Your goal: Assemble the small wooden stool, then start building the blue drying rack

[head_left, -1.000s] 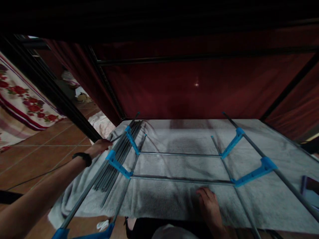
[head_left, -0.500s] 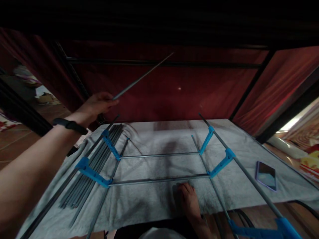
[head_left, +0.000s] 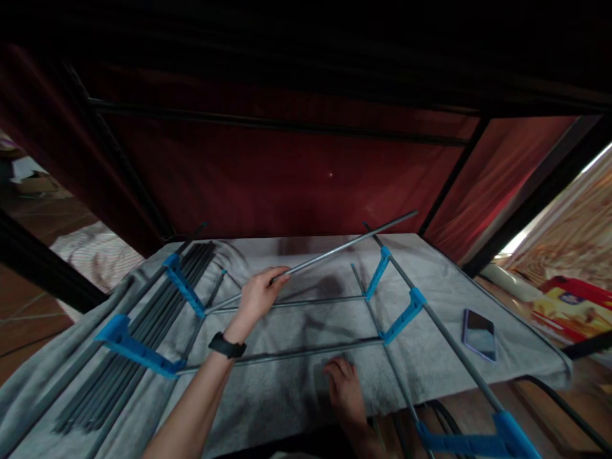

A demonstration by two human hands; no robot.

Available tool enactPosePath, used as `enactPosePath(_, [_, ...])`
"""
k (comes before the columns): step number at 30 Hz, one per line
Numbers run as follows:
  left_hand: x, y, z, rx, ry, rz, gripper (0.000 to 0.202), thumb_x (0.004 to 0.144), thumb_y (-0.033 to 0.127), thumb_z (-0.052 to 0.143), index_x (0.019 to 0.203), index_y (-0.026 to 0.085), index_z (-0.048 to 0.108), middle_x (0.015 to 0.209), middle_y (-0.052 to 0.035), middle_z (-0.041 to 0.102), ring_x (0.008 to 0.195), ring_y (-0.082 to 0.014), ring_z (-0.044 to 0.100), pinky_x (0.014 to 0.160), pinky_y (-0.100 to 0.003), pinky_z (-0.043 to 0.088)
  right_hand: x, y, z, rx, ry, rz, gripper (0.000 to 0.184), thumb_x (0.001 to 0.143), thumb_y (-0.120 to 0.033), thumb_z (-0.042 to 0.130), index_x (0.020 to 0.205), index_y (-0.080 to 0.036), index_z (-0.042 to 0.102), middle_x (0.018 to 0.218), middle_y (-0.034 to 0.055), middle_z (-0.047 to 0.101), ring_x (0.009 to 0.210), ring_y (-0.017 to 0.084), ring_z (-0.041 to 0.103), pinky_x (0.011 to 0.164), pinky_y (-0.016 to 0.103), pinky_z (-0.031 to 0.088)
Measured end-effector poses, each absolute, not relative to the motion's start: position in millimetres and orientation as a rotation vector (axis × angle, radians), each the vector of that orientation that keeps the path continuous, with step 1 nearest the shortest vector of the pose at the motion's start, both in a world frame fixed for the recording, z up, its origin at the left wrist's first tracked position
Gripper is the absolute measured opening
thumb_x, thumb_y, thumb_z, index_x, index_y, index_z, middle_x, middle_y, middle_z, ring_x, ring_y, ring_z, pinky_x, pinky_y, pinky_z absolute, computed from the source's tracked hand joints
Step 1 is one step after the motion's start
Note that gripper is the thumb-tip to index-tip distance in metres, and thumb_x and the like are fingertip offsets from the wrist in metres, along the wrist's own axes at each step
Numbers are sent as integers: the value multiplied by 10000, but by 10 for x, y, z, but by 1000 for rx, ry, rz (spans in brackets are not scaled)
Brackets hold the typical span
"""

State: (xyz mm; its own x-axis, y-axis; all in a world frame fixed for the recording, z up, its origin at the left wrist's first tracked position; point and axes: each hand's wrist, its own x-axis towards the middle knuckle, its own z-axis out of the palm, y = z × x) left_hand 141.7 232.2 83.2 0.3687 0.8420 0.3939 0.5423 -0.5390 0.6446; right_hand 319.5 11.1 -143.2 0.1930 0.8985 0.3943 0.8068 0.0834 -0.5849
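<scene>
My left hand (head_left: 261, 294), with a black band on the wrist, is closed round a thin grey metal tube (head_left: 344, 245). The tube slants up to the right above a frame of grey tubes and blue plastic connectors; part of it lies behind the hand. A lower crossbar (head_left: 310, 350) joins the left blue connector (head_left: 138, 347) to the right blue connector (head_left: 404, 315). My right hand (head_left: 345, 390) rests on the grey cloth just in front of that crossbar, fingers loosely bent and holding nothing. Left of the hands lies a bundle of loose tubes (head_left: 124, 363).
A phone (head_left: 479, 335) lies on the grey cloth (head_left: 282, 408) at the right. Beyond it is a red and yellow box (head_left: 571, 309). Dark red panels (head_left: 268, 185) and dark bars stand behind the cloth. Another blue connector (head_left: 482, 440) sits at the lower right.
My left hand has moved right and down, from the far left to over the frame's crossbars, bringing the tube lower and flatter. The right hand stays on the cloth. The view has shifted slightly.
</scene>
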Motion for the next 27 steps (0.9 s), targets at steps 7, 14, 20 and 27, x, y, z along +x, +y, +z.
enactPosePath(7, [966,1922,301,2290,1332,968,347,935,463,453,1046,214,668,997,-66,742,895,-238,699,762,-325,526,3216,139,-1366,-1642,-1449,328,379,829,-29,397,991,-247,662,976,38,676,942,200,623,858,340,465])
enactPosePath(14, [817,1683,136,2525,1506,914,344,968,407,399,1078,203,653,1043,-85,742,908,-268,689,803,-382,518,3339,382,-979,-1531,-1154,408,243,915,-244,444,983,-274,675,966,38,706,926,208,654,832,332,517])
enactPosePath(20, [812,1690,85,2559,1513,886,327,979,387,385,1062,211,648,1042,-79,743,898,-270,691,804,-389,513,3642,799,-626,-1404,-923,458,224,841,-297,528,999,-218,665,1014,68,698,923,198,643,837,351,517])
enactPosePath(27, [854,1753,105,2596,1499,843,337,987,375,376,1078,192,643,1043,-92,740,907,-274,689,813,-390,502,3911,1223,-280,-1244,-635,574,277,724,-361,622,950,-205,656,896,35,688,769,168,612,673,305,516])
